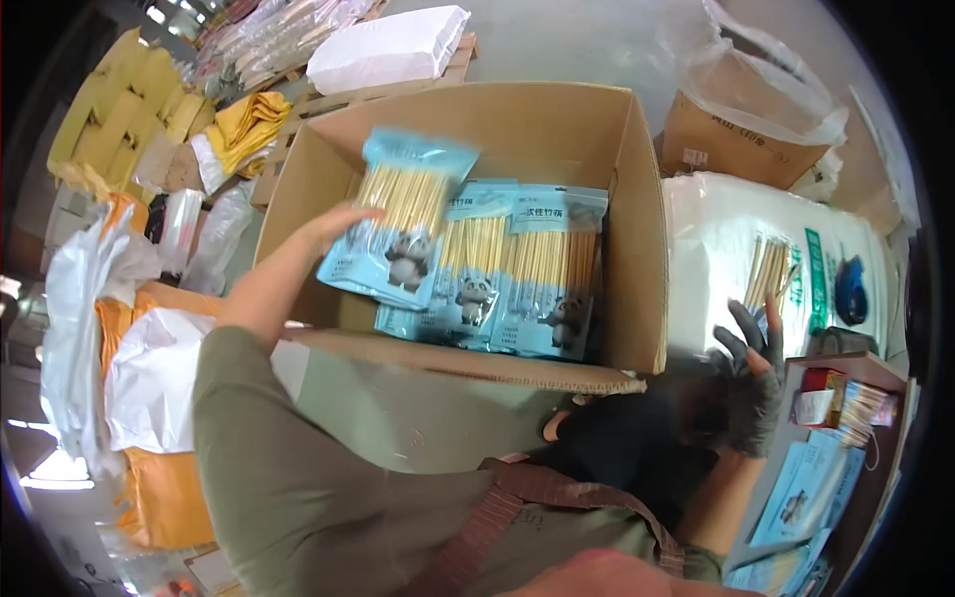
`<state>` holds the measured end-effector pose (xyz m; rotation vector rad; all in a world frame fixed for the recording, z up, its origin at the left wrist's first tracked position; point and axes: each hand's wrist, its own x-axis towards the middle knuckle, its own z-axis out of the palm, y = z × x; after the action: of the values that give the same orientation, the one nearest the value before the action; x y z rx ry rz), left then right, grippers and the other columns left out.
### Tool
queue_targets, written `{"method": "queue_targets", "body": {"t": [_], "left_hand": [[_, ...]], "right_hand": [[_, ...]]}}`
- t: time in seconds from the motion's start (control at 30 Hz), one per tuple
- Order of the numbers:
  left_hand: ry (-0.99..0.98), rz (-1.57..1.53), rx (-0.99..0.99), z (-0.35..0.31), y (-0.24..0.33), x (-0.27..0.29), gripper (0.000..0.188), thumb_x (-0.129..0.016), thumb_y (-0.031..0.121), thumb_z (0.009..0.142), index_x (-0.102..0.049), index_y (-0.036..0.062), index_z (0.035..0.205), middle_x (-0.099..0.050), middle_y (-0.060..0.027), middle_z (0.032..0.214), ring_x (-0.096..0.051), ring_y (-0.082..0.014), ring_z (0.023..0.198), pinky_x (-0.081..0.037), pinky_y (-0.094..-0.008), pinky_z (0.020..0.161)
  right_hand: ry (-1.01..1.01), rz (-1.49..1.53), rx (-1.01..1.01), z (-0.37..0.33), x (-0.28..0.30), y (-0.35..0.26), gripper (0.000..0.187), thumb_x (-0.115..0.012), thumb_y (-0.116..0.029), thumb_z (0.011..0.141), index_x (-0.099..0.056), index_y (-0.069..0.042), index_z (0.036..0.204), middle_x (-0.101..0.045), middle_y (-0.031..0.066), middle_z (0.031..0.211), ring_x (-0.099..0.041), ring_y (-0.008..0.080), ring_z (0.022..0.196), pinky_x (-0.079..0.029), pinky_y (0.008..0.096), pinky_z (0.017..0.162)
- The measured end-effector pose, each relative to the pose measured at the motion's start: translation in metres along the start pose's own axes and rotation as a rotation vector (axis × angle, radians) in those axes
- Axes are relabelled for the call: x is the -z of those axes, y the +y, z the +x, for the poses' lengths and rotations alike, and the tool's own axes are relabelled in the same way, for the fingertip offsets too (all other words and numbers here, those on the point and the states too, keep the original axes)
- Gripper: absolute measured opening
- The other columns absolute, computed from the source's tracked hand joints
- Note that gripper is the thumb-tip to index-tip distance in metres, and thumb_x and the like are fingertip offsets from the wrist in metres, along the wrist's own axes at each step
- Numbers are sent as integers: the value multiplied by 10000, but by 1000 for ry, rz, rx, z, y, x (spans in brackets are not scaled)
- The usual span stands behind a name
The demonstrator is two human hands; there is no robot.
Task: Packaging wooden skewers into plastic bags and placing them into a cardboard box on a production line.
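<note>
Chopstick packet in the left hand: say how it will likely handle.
The chopstick packet is probably stiff lengthwise, given its parallel sticks. Its shiny plastic wrapper may be slippery, and its flat shape seems unlikely to roll.

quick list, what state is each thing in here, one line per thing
Large brown cardboard box: open, packs inside
Blue-and-clear plastic chopstick pack with panda print: held, tilted
Bare left hand: closed on that pack
Similar blue packs in the box: lying side by side
Dark-gloved right hand: fingers spread; contact with chopsticks unclear
Slim wooden chopsticks: bunched, unpacked
Yellow fabric pile: loosely folded
</note>
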<state>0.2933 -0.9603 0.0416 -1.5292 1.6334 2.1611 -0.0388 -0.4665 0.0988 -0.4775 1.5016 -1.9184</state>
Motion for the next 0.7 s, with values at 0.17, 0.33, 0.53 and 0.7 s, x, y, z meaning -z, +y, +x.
{"method": "queue_targets", "body": {"t": [0.17,0.33,0.53,0.7], "left_hand": [[62,178,62,95,-103,57,552,-662,249,788,-466,-21,1228,-603,-151,1103,-628,-244,926,-520,-391,800],[540,808,22,131,-141,74,609,-628,250,800,-389,-19,1291,-558,-177,1172,-591,-270,1011,-509,-393,811],[14,302,247,96,-78,59,504,-606,280,813,-493,-44,1183,-622,-158,1058,-638,-247,909,-534,-374,772],[-96,-375,61,68,-113,54,415,-573,276,849,-530,-2,1155,-643,-136,1005,-654,-231,846,-551,-371,760]], "right_hand": [[168,341,-121,-33,93,68,867,-673,-152,705,-214,-98,1439,-464,174,1289,-556,257,1050,-496,346,824],[288,398,-218,-69,117,102,835,-632,-123,712,-214,-87,1433,-477,177,1291,-571,275,1038,-512,343,798],[319,348,-227,-136,110,87,778,-589,-71,691,-281,-45,1405,-520,160,1252,-589,240,1009,-511,311,772],[285,274,-228,-183,153,102,815,-677,-283,761,-250,-61,1419,-464,110,1320,-531,183,1082,-474,267,868]]}}
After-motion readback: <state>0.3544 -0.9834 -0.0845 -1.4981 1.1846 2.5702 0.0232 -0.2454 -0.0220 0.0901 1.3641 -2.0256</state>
